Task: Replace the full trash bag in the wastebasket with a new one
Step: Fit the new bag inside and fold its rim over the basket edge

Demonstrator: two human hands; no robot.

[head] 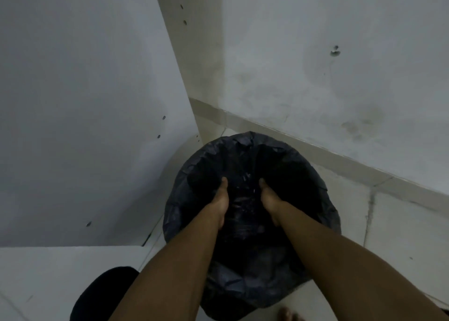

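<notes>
Trash bag [245, 148] | black, lining the wastebasket it hides, in a wall [340, 53] corner | left hand [220, 200], right hand [268, 200] sunk inside; grip cannot be told, too dim | risk: hard push tears film, pulls edge off rim | pale tiled floor [401, 223], stained white walls

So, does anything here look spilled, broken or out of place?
Nothing looks spilled. The black bag has a crumpled, uneven rim, and the left hand and right hand reach down inside it. The wall behind shows brownish stains and a small chipped hole.
</notes>
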